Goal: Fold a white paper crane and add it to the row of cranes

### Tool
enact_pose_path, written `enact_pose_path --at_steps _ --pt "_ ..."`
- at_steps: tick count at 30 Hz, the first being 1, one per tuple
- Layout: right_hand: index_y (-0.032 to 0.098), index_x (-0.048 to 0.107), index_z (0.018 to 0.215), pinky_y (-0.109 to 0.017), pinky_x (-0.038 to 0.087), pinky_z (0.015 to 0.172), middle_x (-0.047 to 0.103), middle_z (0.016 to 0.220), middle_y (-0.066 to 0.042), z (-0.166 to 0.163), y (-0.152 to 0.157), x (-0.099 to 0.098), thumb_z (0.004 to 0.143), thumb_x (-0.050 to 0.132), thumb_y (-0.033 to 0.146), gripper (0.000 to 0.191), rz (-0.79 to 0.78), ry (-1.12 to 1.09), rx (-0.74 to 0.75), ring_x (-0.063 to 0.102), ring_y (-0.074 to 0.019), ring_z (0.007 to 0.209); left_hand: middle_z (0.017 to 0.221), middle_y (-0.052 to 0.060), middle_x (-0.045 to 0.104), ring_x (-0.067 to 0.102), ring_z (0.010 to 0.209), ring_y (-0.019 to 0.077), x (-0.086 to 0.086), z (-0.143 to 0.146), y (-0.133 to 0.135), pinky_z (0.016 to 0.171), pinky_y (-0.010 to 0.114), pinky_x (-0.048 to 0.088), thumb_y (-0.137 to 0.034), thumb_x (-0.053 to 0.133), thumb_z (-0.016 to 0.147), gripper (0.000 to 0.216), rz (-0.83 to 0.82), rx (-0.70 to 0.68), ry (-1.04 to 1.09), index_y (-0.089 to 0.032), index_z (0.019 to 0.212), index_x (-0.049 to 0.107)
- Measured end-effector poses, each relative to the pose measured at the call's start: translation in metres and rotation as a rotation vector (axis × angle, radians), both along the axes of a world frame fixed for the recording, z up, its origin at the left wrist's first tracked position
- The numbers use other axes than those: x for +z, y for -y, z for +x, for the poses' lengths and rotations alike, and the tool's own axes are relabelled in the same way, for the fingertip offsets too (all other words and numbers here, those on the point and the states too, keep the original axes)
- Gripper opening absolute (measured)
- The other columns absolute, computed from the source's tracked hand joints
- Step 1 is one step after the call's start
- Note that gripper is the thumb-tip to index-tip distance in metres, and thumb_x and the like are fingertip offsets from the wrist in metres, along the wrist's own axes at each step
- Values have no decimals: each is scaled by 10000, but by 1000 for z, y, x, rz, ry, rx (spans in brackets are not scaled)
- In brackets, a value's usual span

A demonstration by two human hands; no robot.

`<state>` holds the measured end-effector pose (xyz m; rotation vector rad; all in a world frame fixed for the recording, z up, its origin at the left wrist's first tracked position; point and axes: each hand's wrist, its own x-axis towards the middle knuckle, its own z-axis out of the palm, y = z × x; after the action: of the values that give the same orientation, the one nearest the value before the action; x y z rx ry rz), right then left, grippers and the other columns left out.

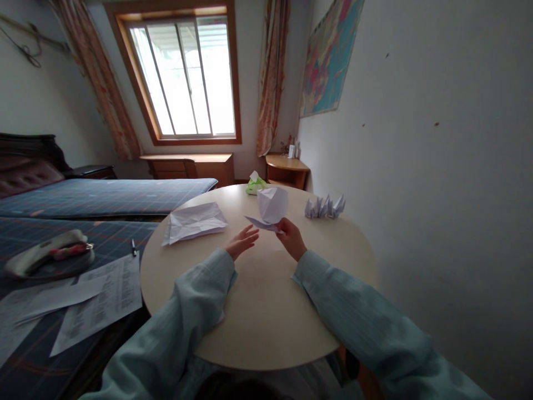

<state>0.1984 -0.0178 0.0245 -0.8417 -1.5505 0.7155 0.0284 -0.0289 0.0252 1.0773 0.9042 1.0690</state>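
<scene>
My right hand (292, 238) pinches a folded sheet of white paper (265, 224) by its right end, just above the table. My left hand (242, 241) is open beside the paper's left end, fingers stretched toward it and holding nothing. Directly behind the held sheet is a white paper box shape (272, 204); whether the two touch or are joined I cannot tell. A stack of creased white paper (195, 222) lies to the left on the round table (266, 311). Several small pointed folded-paper figures (325, 207) stand in a row at the right.
A green tissue pack (255, 183) sits at the table's far edge. On the left, a bed with a plaid cover (25, 233) holds printed sheets (104, 300), a pen (134, 248) and a pale case (50, 254). The wall (437, 194) runs close along the right.
</scene>
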Motion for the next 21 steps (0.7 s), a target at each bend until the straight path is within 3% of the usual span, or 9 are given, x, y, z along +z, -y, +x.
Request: enact_pose_path --at_steps 5,10,16,21 --pt "194 444 577 -252 390 642 486 748 -10 -9 14 1 594 428 86 111 169 283 -42 476 -138 706 981 55 591 546 893 176 1 2 -1 749 277 402 -307 701 499 533 59 7 62 -235 1002 541" --pt "205 541 716 -255 453 673 501 889 -19 -13 18 0 590 441 60 217 177 288 86 509 -133 785 777 14 607 557 660 93 0 1 -6 699 246 419 -341 692 505 421 15 164 164 -175 871 568" --pt "217 557 892 -270 499 659 508 953 -32 -14 19 0 630 525 149 273 167 237 219 528 -142 827 734 -2 601 544 680 107 2 0 -4 727 275 410 -291 725 464 427 83 139 165 -155 834 561" --pt "199 594 819 -332 448 770 538 873 -39 -13 18 1 621 614 263 209 177 249 160 528 -171 841 756 13 611 550 741 143 0 0 -5 771 311 398 -262 730 458 448 144 101 146 -145 854 558"
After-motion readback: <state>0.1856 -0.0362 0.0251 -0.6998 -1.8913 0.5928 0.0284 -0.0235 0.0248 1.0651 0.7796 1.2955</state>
